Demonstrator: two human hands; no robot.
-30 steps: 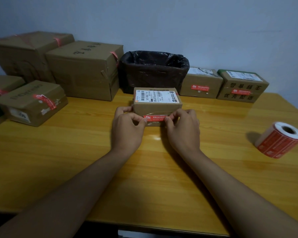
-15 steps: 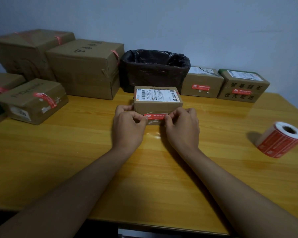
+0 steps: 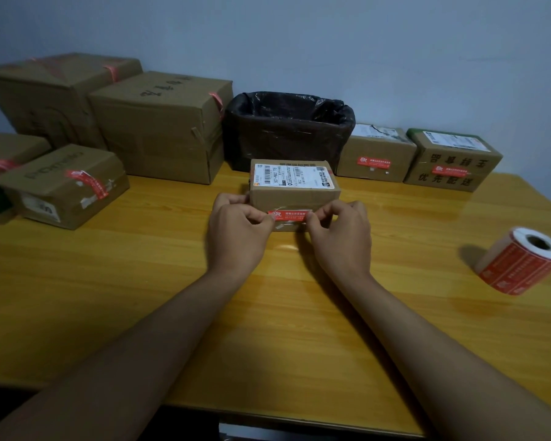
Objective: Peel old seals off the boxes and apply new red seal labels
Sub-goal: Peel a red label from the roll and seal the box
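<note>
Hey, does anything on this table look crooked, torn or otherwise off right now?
Yes. The box at the left has its red seal running askew across the top edge, with torn white label scraps beside it. The label roll lies tipped on its side.

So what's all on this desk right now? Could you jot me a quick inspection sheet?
Surface: wooden table, glossy.
Job's things: small box at centre with a red seal label on its front face; label roll lying on its side to the right.
Clutter: big cartons at back left; two sealed boxes at back right; black-lined bin.
Hands: left hand and right hand each pinch one end of the label.
Cables: nothing seen.
Surroundings: plain wall.
</note>
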